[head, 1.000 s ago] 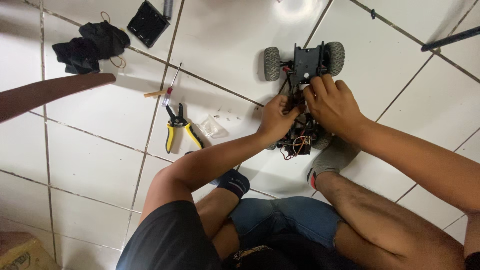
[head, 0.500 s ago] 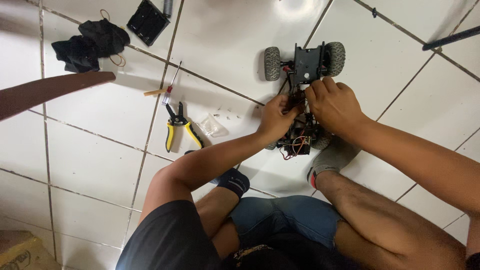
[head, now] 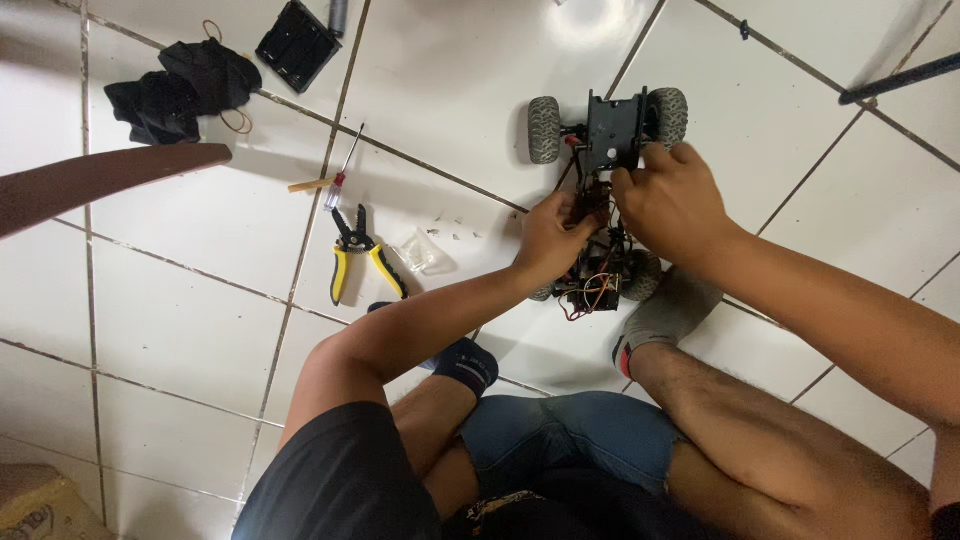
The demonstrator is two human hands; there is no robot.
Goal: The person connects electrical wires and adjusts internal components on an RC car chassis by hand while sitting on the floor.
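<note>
Clear small bag (head: 422, 250) lies left of toy car (head: 605, 200); I see both hands, left hand (head: 553, 238) & right hand (head: 668, 203), fingers closed pinching its middle.

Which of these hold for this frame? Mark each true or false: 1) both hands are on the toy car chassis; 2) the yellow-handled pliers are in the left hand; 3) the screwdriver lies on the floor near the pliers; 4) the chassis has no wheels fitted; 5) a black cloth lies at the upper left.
1) True: the left hand and the right hand both grip the toy car chassis.
2) False: the pliers lie on the floor tiles, away from both hands.
3) True: the screwdriver lies just above the pliers.
4) False: wheels are fitted.
5) True: the black cloth lies there.
</note>
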